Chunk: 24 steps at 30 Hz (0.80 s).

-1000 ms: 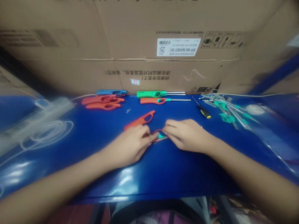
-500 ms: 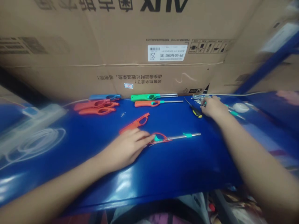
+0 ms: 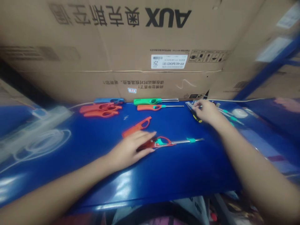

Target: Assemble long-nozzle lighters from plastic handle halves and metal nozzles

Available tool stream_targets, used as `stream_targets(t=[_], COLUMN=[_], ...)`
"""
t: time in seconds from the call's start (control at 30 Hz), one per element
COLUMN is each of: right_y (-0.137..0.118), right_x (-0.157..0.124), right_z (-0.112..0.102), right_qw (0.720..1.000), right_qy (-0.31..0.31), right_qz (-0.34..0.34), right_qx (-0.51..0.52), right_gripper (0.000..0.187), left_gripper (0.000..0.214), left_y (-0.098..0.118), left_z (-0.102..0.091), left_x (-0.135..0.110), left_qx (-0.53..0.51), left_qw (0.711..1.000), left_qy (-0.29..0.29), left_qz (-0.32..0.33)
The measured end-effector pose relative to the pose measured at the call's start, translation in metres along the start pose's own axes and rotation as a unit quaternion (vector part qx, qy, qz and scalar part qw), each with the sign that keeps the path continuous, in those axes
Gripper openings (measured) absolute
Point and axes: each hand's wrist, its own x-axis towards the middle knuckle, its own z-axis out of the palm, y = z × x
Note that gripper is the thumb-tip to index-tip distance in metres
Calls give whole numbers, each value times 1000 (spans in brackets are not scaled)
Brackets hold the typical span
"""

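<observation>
My left hand [image 3: 131,146] rests on an orange gas lighter [image 3: 150,144], thumb on the near side and forefinger on the far side of its handle. The lighter has a green trigger and a metal tube with a green piece [image 3: 191,140] around it. Just behind lies a separate orange handle shell [image 3: 138,126]. At the back right, my right hand [image 3: 205,111] has its thumb and finger drawn together over a pile of small metal parts. A pale little piece shows near these fingertips, too blurred to name. Close beneath them lies a black and yellow screwdriver [image 3: 197,117].
Orange and blue handle shells [image 3: 102,110] lie at the back left. A green lighter [image 3: 145,101] and an orange lighter [image 3: 147,107] lie along the carton [image 3: 112,59]. A power strip [image 3: 53,118] with white cable is on the left, a white round object [image 3: 239,113] on the right.
My right hand has shifted slightly left, from the metal parts towards the screwdriver. The thumb and forefinger of my left hand have spread from the trigger to either side of the handle. The view has tilted up.
</observation>
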Motion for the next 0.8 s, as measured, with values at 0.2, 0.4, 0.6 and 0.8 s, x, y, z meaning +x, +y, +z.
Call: stream_targets(t=[0.2,0.4,0.6,0.8], right_y=[-96,-120,-98,-96], right_x=[-71,-106,-95,-93], right_z=[10,17,5,5], right_qw=[874,875,877,863], right_qy=[-234,-208,-265,-299], right_qz=[-49,-177,-375,-399], right_qx=[423,401,140,84], right_gripper=[31,16,21,7], left_gripper=[49,20,37,39], left_y=[12,23,14,11], left_z=[6,2,0,0], left_x=[8,13,10,10], left_qx=[-225,-358,-378,-400], left_qw=[959,910,890,879], left_qy=[94,135,139,127], left_qz=[-147,-163,-215,-226])
